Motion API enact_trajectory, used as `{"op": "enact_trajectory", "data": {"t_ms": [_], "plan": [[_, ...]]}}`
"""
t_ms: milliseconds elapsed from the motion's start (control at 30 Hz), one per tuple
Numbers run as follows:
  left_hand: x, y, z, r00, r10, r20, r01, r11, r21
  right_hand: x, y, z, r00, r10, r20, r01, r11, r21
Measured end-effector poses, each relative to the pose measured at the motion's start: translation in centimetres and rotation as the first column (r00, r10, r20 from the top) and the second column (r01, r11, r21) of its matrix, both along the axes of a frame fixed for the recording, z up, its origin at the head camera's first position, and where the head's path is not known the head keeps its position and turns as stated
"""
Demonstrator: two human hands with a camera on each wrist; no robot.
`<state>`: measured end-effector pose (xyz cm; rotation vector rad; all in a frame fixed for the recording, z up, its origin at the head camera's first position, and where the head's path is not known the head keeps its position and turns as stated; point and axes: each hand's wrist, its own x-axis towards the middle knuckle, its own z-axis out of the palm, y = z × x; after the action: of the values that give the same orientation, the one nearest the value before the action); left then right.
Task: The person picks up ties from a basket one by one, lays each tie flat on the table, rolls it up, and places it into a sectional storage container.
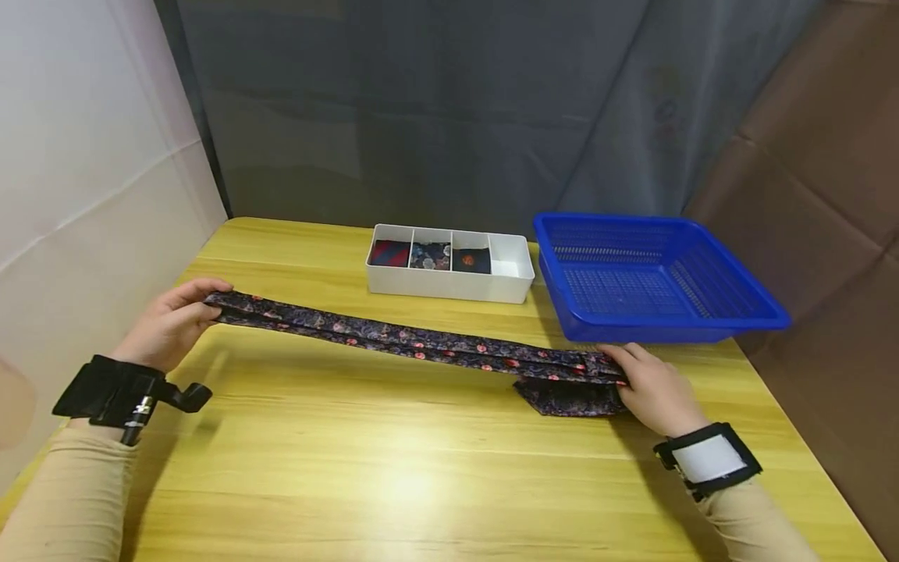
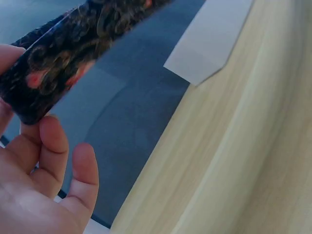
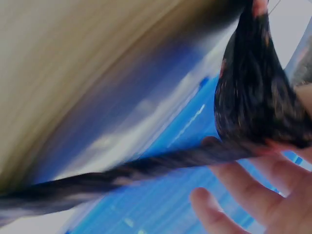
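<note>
A dark necktie (image 1: 407,337) with a red and grey floral pattern is stretched lengthwise above the table, folded into layers. My left hand (image 1: 172,324) pinches its folded left end between thumb and fingers. In the left wrist view that fold (image 2: 53,68) shows close up, the lower fingers loosely bent beneath it. My right hand (image 1: 653,386) grips the other end near the blue basket, and the tie's wide pointed tip (image 1: 569,396) hangs below. The right wrist view, partly blurred, shows the tie fabric (image 3: 258,92) draped over the fingers (image 3: 248,190).
Behind the tie stands a white divided box (image 1: 449,286); three compartments hold rolled or folded ties (image 1: 431,255), and its rightmost has a bare floor. A blue plastic basket (image 1: 674,320) sits right of it. Grey curtain hangs behind the wooden table (image 1: 365,484).
</note>
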<state>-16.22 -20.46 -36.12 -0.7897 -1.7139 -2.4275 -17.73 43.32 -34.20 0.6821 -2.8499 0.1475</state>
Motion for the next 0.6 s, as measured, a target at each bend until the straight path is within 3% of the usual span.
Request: {"op": "enact_trajectory", "data": {"t_ms": [100,267,467,533,600], "plan": [[0.8,1.0,0.1,0.999,0.028,-0.029,-0.030,0.996,-0.085,-0.4,2.6,-0.9,0.996,-0.023,-0.086,0.021,0.999,-0.024],[1.0,0.7,0.0,0.997,0.073,-0.024,-0.076,0.981,-0.178,-0.4,5.3,-0.9,0.981,-0.060,-0.187,0.054,0.998,-0.041],[1.3,-0.3,-0.3,0.993,0.116,-0.006,-0.113,0.957,-0.268,-1.3,9.4,-1.4,0.941,-0.086,-0.327,0.085,0.996,-0.018],[1.5,-0.5,-0.5,0.994,0.112,0.014,-0.103,0.947,-0.304,-1.5,10.8,-1.7,0.934,-0.078,-0.349,0.086,0.996,0.008],[1.6,-0.7,-0.7,0.994,0.106,0.026,-0.091,0.933,-0.348,-1.7,12.0,-1.9,0.943,-0.057,-0.328,0.075,0.996,0.045]]}}
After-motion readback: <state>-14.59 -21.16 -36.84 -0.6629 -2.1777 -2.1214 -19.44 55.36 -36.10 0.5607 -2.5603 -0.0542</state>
